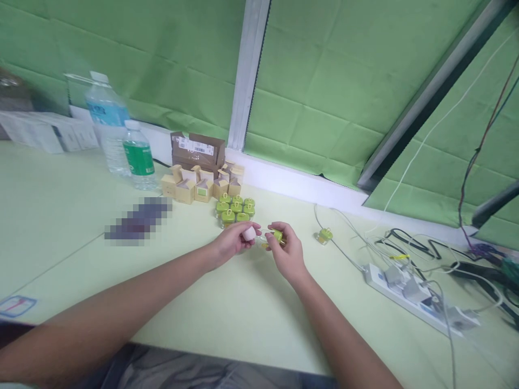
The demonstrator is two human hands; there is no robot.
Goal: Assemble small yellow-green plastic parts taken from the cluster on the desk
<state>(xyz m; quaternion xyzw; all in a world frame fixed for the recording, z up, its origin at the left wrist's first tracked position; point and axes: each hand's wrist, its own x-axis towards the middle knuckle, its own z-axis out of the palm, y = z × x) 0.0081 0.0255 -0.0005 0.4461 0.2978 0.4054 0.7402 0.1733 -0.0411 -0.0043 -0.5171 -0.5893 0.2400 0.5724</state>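
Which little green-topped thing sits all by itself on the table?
The green-topped container to the right of your right hand. The other containers on the table stand bunched together near the small boxes.

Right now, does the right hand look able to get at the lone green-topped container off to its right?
Probably yes: only tabletop shows between the right hand and the lone container, though the green item it holds may hinder grasping.
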